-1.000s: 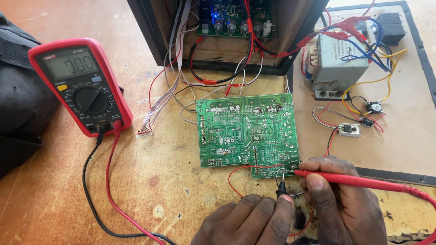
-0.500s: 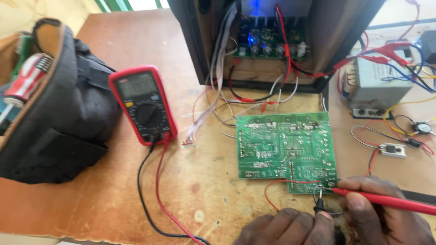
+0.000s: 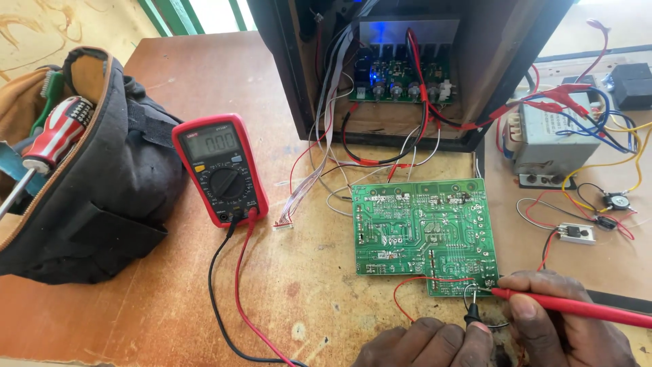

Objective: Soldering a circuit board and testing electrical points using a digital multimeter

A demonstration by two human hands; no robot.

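Right hand (image 3: pixel 570 326) is pinched on the red probe (image 3: pixel 577 307), tip down on the near right corner of the green circuit board (image 3: pixel 421 228). Left hand (image 3: pixel 428 343) is closed on the black probe (image 3: pixel 473 314), held upright just near of the board's near edge, close beside the red tip — the two tips are near each other but apart. Both hands sit at the near edge of the wooden table (image 3: pixel 305 285), touching side by side.

Board lies flat, solder side up, centre-right of the table. Red multimeter (image 3: pixel 221 170) is to its left, tilted, display lit; its black and red leads run off the near edge. Dark tool bag (image 3: pixel 95 183) at far left, open, with a red-and-white handled screwdriver (image 3: pixel 58 129) sticking out.

Far side: open black cabinet (image 3: pixel 407 68) with another board inside and a blue light on, wires trailing down to the green board. Transformer (image 3: pixel 550 139) to the right — red clips on it, coloured wires around.
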